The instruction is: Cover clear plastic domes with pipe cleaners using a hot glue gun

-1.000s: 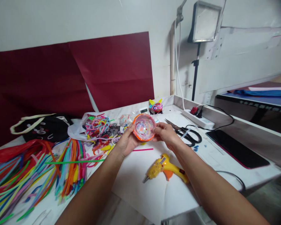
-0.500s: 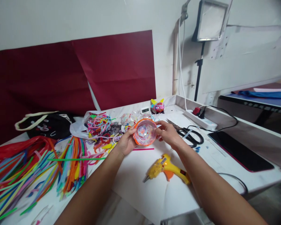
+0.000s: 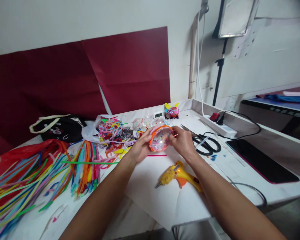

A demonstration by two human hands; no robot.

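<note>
Between my two hands is a clear plastic half-sphere (image 3: 161,141) with an orange pipe-cleaner rim and coloured bits visible through it. My left hand (image 3: 142,146) grips its left edge, fingers curled round the rim. On the opposite edge my right hand (image 3: 182,141) pinches the rim. The half-sphere is tilted and held above the white paper. Below it lies a yellow glue gun (image 3: 176,175), its nozzle pointing left, with its handle end partly behind my right forearm. A pink pipe cleaner (image 3: 158,155) lies just under the half-sphere.
Bundled pipe cleaners (image 3: 86,166) spread across the left side. Behind them sit a black bag (image 3: 62,128) and a plastic bag of twisted pieces (image 3: 110,128). Scissors (image 3: 206,143), a phone (image 3: 262,161) and a power strip (image 3: 221,126) are at right. A decorated ball (image 3: 172,111) stands at the back.
Both hands have turned the half-sphere, so its opening now tilts more sideways. The camera view has shifted slightly, moving the scene to the right.
</note>
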